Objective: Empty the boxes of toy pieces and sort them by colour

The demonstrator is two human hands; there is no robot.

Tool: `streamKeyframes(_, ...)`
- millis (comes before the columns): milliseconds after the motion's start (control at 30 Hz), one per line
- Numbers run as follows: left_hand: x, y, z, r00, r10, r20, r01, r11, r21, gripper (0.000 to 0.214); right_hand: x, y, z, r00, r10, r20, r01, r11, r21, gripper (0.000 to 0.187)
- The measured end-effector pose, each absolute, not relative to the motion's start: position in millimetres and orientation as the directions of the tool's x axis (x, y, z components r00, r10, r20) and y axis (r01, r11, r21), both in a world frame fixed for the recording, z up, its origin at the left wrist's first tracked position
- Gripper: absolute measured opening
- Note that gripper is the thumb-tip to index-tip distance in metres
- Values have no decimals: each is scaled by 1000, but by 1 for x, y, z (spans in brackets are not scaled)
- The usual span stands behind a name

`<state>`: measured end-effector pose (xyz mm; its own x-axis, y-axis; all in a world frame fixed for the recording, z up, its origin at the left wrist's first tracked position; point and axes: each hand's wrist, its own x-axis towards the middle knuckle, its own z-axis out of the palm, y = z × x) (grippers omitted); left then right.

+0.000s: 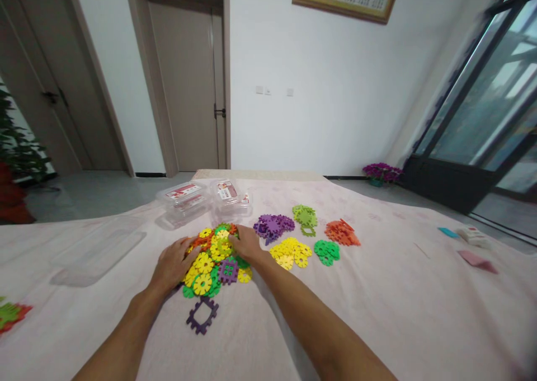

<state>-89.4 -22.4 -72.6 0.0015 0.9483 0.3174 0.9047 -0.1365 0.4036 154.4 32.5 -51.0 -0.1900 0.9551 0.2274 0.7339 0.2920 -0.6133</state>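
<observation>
A mixed pile of plastic interlocking pieces point(203, 263) lies on the cloth, with yellow and green notched discs, orange pieces and a purple square point(228, 271) among them. My left hand point(174, 262) rests along the pile's left side, its fingers stretched out over the pieces. On the right edge, my right hand point(247, 243) reaches into the pile beside a tilted yellow disc point(223, 245). Its fingers are mostly hidden, so whether they grip that disc is unclear. Closer to me lies a dark purple toothed square frame point(193, 319), untouched by either hand.
Right of the pile sit single-colour groups: purple point(273, 226), light green point(305, 215), orange point(342, 233), yellow point(291, 252) and green point(326, 252). Clear plastic boxes point(184, 199) stand behind, with a clear tray point(100, 252) at left. Small items, including a pink one point(477, 260), lie far right.
</observation>
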Motion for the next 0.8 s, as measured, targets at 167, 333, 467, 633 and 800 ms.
streamKeyframes(167,-86,-19,-74,-14,905,426,756,-269,597,50,141,28,-50,-175,942,287,502,336,-797,50)
streamKeyframes(333,-67,-27,-57,-180,867,465,556,-300,775,44,130,1,-34,-304,810,502,226,572,-788,60)
streamKeyframes(467,-57,-39,-43,-280,845,455,396,-330,857,49,137,-25,-13,-430,692,579,131,683,-718,57)
streamKeyframes(633,-53,-49,-39,-198,910,365,223,-321,920,58,168,-31,-19,-234,872,430,226,479,-848,37)
streamKeyframes(800,-55,-49,-46,-177,918,356,224,-315,922,61,195,-23,-54,-79,940,332,418,334,-845,29)
